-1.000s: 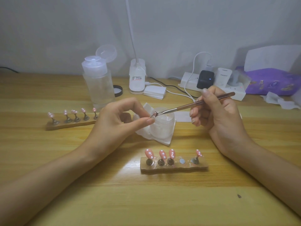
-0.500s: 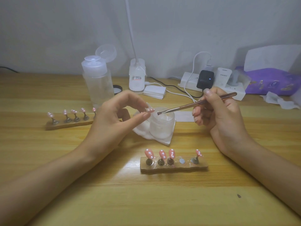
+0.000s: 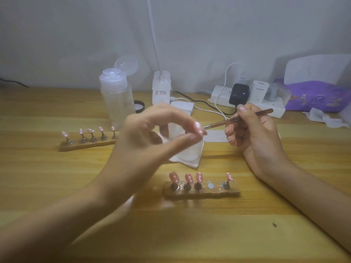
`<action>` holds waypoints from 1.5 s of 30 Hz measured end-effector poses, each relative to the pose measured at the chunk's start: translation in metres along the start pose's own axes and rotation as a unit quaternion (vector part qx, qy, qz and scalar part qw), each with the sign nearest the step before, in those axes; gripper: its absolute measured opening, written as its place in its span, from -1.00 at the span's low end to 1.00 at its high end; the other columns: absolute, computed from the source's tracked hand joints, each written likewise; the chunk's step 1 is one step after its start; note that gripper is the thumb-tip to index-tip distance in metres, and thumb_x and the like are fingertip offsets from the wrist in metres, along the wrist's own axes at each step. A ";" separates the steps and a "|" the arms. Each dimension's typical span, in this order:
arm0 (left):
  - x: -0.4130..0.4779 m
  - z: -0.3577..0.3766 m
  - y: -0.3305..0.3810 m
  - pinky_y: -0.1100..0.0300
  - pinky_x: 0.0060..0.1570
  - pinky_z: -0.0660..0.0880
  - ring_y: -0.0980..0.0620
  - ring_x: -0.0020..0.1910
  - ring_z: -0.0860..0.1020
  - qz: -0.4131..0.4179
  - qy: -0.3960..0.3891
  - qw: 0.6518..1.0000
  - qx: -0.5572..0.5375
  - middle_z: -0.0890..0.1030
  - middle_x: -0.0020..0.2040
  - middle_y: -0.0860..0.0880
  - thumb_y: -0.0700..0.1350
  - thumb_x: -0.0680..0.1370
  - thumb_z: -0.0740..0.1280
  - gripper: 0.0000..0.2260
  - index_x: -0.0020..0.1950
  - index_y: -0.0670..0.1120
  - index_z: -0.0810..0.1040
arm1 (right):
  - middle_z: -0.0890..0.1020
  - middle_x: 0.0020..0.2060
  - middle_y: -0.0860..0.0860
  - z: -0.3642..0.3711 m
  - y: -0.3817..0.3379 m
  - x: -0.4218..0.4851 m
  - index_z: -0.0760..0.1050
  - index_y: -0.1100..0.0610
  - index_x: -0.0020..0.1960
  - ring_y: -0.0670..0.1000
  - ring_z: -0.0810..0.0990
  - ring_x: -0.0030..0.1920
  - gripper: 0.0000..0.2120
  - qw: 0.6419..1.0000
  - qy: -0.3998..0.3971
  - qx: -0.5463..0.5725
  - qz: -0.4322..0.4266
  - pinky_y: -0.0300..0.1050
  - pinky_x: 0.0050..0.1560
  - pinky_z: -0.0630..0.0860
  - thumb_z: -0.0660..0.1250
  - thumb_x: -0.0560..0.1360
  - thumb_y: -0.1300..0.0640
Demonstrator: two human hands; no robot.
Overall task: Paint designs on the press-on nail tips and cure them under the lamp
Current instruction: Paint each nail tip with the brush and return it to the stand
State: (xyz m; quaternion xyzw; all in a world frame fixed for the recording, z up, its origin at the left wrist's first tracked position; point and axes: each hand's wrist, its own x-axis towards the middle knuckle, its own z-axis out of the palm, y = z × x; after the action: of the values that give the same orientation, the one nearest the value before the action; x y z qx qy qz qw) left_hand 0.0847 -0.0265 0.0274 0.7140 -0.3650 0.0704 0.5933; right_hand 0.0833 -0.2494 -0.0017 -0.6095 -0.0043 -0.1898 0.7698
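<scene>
The left hand [image 3: 150, 135], blurred, pinches a pink nail tip [image 3: 198, 128] between thumb and forefinger. Just right of that pinch is the metal end of a thin nail brush [image 3: 237, 120], which the right hand [image 3: 254, 131] grips like a pen. Below the pinch sits a wooden holder [image 3: 228, 193] with four dotted pink tips and one bare socket. Well to the left of the pinch lies a second holder [image 3: 85, 146].

Bare hands on my feed
From here I see the left hand [image 3: 152, 133] and right hand [image 3: 254, 130] uncovered up the forearms; the right thumbnail is short and plain; the left is blurred (its nails I cannot read).
</scene>
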 end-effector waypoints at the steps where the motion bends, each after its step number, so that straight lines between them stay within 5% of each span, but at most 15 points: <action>1: -0.002 0.004 0.005 0.38 -0.19 0.31 0.10 -0.10 0.49 0.012 -0.022 0.999 0.035 0.68 -0.08 0.17 0.06 0.45 0.48 -0.97 -0.14 0.18 0.67 | 0.57 -0.48 0.04 0.000 0.000 0.000 0.41 0.10 -0.23 -0.04 0.50 -0.50 -0.72 1.000 0.001 0.000 0.001 -0.28 -0.48 0.43 0.19 0.66 0.12; 4: -0.007 0.018 0.013 0.30 0.07 0.32 0.07 0.11 0.43 0.030 -0.078 0.988 0.132 0.62 -0.02 0.24 0.16 0.41 0.47 -0.94 -0.16 0.26 0.65 | 0.56 -0.49 0.03 0.001 -0.001 0.000 0.39 0.11 -0.23 -0.04 0.48 -0.53 -0.72 1.000 0.006 0.000 0.003 -0.28 -0.48 0.42 0.19 0.66 0.12; 8: -0.014 0.037 0.011 0.03 0.16 0.30 0.15 0.07 0.29 0.076 -0.104 0.956 0.264 0.53 0.03 0.22 0.26 0.39 0.39 -0.86 -0.21 0.26 0.68 | 0.56 -0.49 0.03 0.002 -0.002 0.000 0.39 0.11 -0.23 -0.04 0.47 -0.52 -0.72 1.000 0.011 0.001 0.008 -0.28 -0.49 0.40 0.19 0.66 0.12; 15: -0.016 0.039 0.004 0.16 0.02 0.07 0.16 0.06 0.25 0.030 -0.123 0.940 0.317 0.45 -0.01 0.19 0.23 0.38 0.37 -0.86 -0.20 0.22 0.66 | 0.55 -0.49 0.01 0.001 0.000 0.001 0.40 0.10 -0.24 -0.04 0.49 -0.49 -0.71 1.000 0.013 0.005 0.010 -0.28 -0.49 0.40 0.20 0.66 0.11; 18: -0.017 0.037 0.002 0.20 0.03 0.07 0.15 0.06 0.27 0.011 -0.127 0.938 0.322 0.39 -0.01 0.24 0.30 0.40 0.26 -0.78 -0.18 0.26 0.64 | 0.55 -0.49 0.00 0.000 0.001 0.002 0.41 0.09 -0.25 -0.04 0.49 -0.48 -0.70 1.000 0.013 0.005 0.010 -0.28 -0.49 0.40 0.20 0.66 0.12; 34: -0.019 0.033 -0.005 0.20 -0.03 0.10 0.20 0.02 0.21 -0.032 -0.148 0.924 0.351 0.32 -0.02 0.26 0.15 0.43 0.46 -0.93 -0.13 0.27 0.60 | 0.55 -0.49 0.00 -0.002 0.002 0.003 0.41 0.10 -0.23 -0.05 0.50 -0.48 -0.72 1.000 0.012 0.016 0.014 -0.29 -0.49 0.41 0.20 0.66 0.12; 40: -0.013 0.032 0.011 0.15 -0.04 0.15 0.01 0.03 0.36 0.037 -0.145 0.874 0.463 0.44 0.04 0.09 0.25 0.43 0.20 -0.68 0.03 0.13 0.57 | 0.54 -0.49 0.01 -0.003 0.003 0.004 0.42 0.09 -0.23 -0.05 0.49 -0.48 -0.72 0.999 0.024 0.030 0.020 -0.30 -0.49 0.41 0.22 0.66 0.11; 45: -0.003 0.036 0.027 0.15 -0.21 0.22 -0.01 -0.18 0.44 0.084 -0.174 0.831 0.522 0.52 -0.13 0.08 0.32 0.44 0.08 -0.56 -0.02 0.04 0.56 | 0.54 -0.49 0.02 -0.003 0.003 0.005 0.44 0.10 -0.26 -0.04 0.48 -0.48 -0.70 0.999 0.026 0.034 0.021 -0.29 -0.48 0.41 0.22 0.65 0.11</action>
State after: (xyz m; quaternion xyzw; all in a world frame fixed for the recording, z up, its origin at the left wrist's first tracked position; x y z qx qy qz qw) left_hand 0.0541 -0.0582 0.0368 0.8843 -0.4299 0.1751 0.0510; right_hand 0.0878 -0.2534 -0.0044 -0.5773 0.0224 -0.1891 0.7940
